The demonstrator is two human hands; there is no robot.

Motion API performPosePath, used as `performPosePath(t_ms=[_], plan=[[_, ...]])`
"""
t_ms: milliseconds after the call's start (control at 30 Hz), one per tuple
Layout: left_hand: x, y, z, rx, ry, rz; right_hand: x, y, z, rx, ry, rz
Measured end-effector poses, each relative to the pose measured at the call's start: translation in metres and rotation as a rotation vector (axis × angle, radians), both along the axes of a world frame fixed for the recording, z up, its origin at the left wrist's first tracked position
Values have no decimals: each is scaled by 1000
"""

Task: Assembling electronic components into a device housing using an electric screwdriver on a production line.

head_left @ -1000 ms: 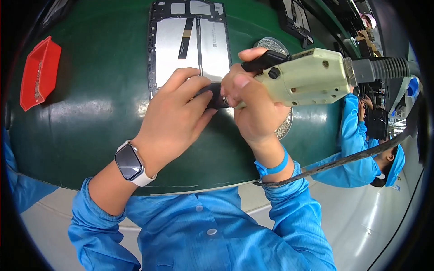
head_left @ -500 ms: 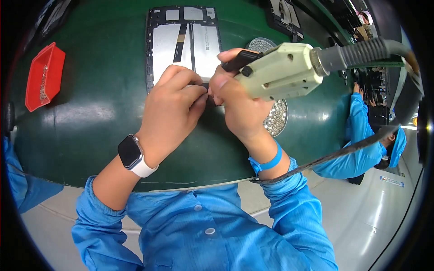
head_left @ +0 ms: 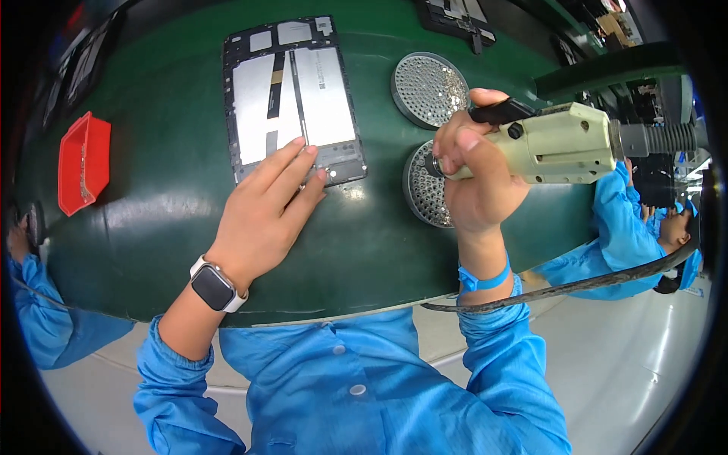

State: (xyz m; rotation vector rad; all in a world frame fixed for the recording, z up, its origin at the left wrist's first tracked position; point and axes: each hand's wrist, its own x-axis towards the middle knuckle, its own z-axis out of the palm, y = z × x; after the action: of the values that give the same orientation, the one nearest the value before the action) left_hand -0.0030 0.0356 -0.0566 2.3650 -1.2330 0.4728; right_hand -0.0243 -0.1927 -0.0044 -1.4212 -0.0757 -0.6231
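A tablet body [head_left: 322, 91] with a silver inner plate, a black frame and dark ribbon cables lies face down or opened up on the table. My left hand [head_left: 262, 208] rests with fingers stretched out on its near end. My right hand [head_left: 485, 186] is closed around a cream-coloured electric screwdriver [head_left: 572, 144] with a black lever. The tool's tip points left, over the nearer round screw dish [head_left: 422, 199]; whether it touches a screw is hard to see. A farther round dish [head_left: 425, 87], pitted with holes, has loose screws at its right side.
On the left stands a red bin [head_left: 70, 178] with small parts inside. Another device body [head_left: 455, 23] lies at the far right. The screwdriver's cable [head_left: 591, 282] runs past my right wrist. Co-workers in blue [head_left: 629, 227] sit on both sides.
My right hand has carried the screwdriver right, from the tablet to the screw dish. My left hand's pinched fingers have opened and now lie on the tablet's near end.
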Motion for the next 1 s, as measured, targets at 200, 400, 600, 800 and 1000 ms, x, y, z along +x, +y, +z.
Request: performPosePath(t_ms=[200, 400, 600, 800, 1000], plan=[[2, 0, 1, 31, 16, -27, -3, -8, -8, -144, -49, 56], [5, -5, 4, -95, 116, -8, -5, -5, -6, -185, -49, 18], [-6, -13, 6, -107, 180, 77, -6, -2, -7, -164, -42, 8], [-25, -28, 7, 10, 57, 231, -5, -2, -5, -188, -65, 17], [-32, -39, 14, -58, 128, 367, -8, -2, -5, -166, -80, 11]])
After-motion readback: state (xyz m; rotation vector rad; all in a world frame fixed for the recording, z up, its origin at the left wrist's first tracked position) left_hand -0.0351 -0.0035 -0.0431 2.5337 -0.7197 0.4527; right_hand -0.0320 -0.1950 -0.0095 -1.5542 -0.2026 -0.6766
